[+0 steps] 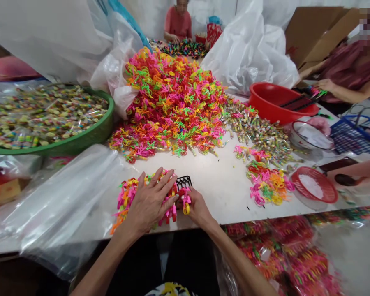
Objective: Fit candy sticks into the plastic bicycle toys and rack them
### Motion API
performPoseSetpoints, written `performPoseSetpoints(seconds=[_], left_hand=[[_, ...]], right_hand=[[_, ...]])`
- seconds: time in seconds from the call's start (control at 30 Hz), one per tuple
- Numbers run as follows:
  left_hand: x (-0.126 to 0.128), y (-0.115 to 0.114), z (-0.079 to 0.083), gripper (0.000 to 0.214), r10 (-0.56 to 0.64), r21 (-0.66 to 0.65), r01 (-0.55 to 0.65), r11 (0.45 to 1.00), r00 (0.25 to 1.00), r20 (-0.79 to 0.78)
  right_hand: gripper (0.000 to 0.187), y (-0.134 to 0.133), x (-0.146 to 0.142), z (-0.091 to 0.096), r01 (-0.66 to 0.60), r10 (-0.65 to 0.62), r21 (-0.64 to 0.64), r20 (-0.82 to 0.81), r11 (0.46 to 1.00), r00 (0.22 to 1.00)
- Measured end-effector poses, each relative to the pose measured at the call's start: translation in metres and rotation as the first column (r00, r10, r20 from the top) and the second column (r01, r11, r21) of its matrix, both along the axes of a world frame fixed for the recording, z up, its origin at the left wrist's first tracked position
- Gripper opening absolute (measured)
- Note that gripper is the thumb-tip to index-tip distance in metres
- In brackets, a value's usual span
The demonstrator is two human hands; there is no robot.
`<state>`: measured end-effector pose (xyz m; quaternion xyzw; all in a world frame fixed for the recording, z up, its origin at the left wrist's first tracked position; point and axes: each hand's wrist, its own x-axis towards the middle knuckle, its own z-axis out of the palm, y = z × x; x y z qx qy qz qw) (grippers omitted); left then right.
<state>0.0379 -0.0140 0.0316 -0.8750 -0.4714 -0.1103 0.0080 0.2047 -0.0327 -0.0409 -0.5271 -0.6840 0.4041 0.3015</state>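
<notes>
My left hand (154,199) lies flat, fingers stretched out, over a dense row of small colourful plastic pieces (126,195) near the table's front edge. Under and beside that row, the end of a black plastic rack (184,181) with slots shows; its rest is hidden. My right hand (195,205) is closed at the rack's right end, with a pink and yellow plastic piece (186,201) between its fingers. Just beyond both hands rises a large heap of similar pink, orange, yellow and green pieces (175,107).
To the left stands a green basin (109,111) of small wrapped items. A smaller pile of pieces (268,183), a red sieve (314,185) and a red basin (277,100) are on the right. Plastic sheeting (70,197) covers the table's left side. Two other people work nearby.
</notes>
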Motion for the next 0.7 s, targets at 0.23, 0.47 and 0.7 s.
performPoseSetpoints(seconds=[0.23, 0.47, 0.7], left_hand=[[0.0, -0.001, 0.002, 0.049, 0.019, -0.006, -0.019, 1.0, 1.0, 0.018], [-0.001, -0.002, 0.003, 0.049, -0.01, 0.009, 0.009, 1.0, 1.0, 0.015], [-0.005, -0.004, 0.005, 0.046, -0.029, 0.006, 0.029, 1.0, 0.999, -0.018]], right_hand=[[0.021, -0.003, 0.002, 0.013, -0.159, 0.118, 0.08, 0.377, 0.984, 0.919], [0.024, 0.109, 0.03, 0.036, 0.125, -0.158, 0.097, 0.606, 0.987, 0.78], [0.015, 0.154, 0.039, 0.037, 0.256, -0.236, 0.08, 0.708, 0.963, 0.666]])
